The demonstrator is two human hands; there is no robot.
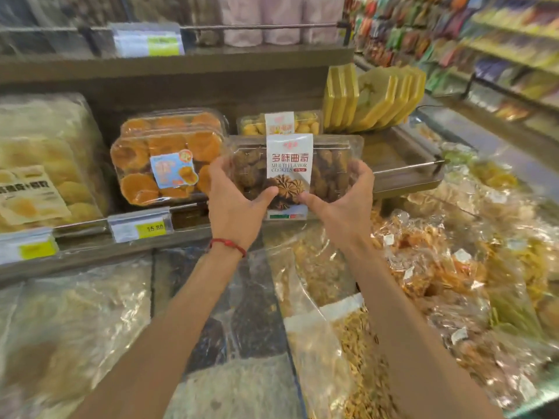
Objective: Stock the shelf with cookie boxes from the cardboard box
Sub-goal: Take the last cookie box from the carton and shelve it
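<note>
We hold a clear plastic cookie box point(290, 173) over the shelf's front edge point(187, 234) — left hand point(234, 204) and right hand point(344, 204) curl round its ends, beside the glossy tray of round orange cakes point(163, 158).

A clear, glossy plastic cookie box point(332, 164) carries a smooth printed paper label point(289, 158). Far behind, the shelf point(181, 65) shows a matt wood-look face under a thin metal rail point(257, 26). Near, crinkled plastic bags point(75, 313) gleam; a red cord bracelet point(227, 245) looks woven and matt.
</note>
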